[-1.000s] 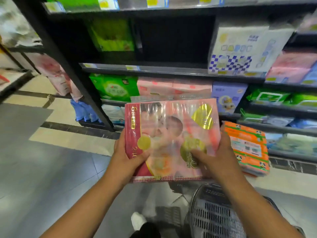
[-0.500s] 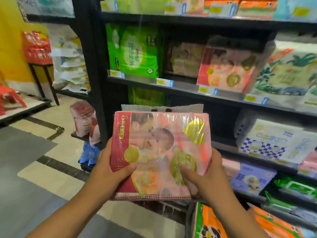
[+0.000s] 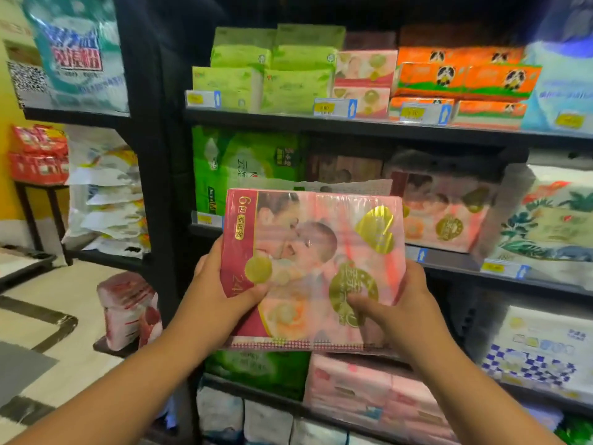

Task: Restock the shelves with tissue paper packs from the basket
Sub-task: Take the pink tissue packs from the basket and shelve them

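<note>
A pink tissue pack [image 3: 313, 252] with a red left band, gold hearts and a printed picture is held upright in front of the shelves. My left hand [image 3: 221, 290] grips its lower left edge, thumb across the front. My right hand [image 3: 398, 313] grips its lower right corner, thumb on the front. A matching pink pack [image 3: 446, 213] stands on the middle shelf [image 3: 455, 264] just behind and to the right. The basket is out of view.
The top shelf [image 3: 353, 126] carries green, pink and orange panda packs. A green pack [image 3: 244, 168] stands left on the middle shelf, a leaf-print pack [image 3: 545, 220] at right. Lower shelves hold pink and checked packs. A black upright post [image 3: 154, 155] divides the bays.
The pack and both hands have risen from above the basket to the middle shelf's height. My view tilted up, so the basket and floor dropped out of sight.
</note>
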`<state>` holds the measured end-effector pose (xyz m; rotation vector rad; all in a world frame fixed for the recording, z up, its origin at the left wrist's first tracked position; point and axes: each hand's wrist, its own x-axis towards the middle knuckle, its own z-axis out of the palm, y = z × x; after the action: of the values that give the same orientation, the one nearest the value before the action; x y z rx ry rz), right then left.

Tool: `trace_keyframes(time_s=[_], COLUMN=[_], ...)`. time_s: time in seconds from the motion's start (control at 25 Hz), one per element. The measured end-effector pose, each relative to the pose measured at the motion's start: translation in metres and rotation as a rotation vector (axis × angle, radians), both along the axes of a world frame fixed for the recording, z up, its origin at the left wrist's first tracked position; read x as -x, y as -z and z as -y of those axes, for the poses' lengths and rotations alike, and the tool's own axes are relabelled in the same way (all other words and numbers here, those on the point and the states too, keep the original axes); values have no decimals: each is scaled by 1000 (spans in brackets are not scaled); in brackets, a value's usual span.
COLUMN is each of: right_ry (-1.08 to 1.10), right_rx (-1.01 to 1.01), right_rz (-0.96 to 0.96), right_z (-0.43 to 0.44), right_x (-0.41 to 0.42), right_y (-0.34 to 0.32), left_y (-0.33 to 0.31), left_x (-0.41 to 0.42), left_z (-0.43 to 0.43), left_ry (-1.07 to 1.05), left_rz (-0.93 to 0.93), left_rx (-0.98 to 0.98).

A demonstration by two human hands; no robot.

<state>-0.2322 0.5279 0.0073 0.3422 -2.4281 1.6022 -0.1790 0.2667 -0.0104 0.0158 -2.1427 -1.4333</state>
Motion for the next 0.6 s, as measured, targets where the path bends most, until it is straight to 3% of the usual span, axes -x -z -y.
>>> trace_keyframes(time_s=[0.28,0.6], right_ry=[-4,-98], right_rx=[-60,14], right_rz=[-75,-110], right_z=[7,27], right_x=[110,248], right_y=[-18,-35], left_y=[-17,-40], left_x=[104,211], left_z=[3,8], left_ry=[-52,-288], left_rz=[-25,-93], left_rx=[78,212])
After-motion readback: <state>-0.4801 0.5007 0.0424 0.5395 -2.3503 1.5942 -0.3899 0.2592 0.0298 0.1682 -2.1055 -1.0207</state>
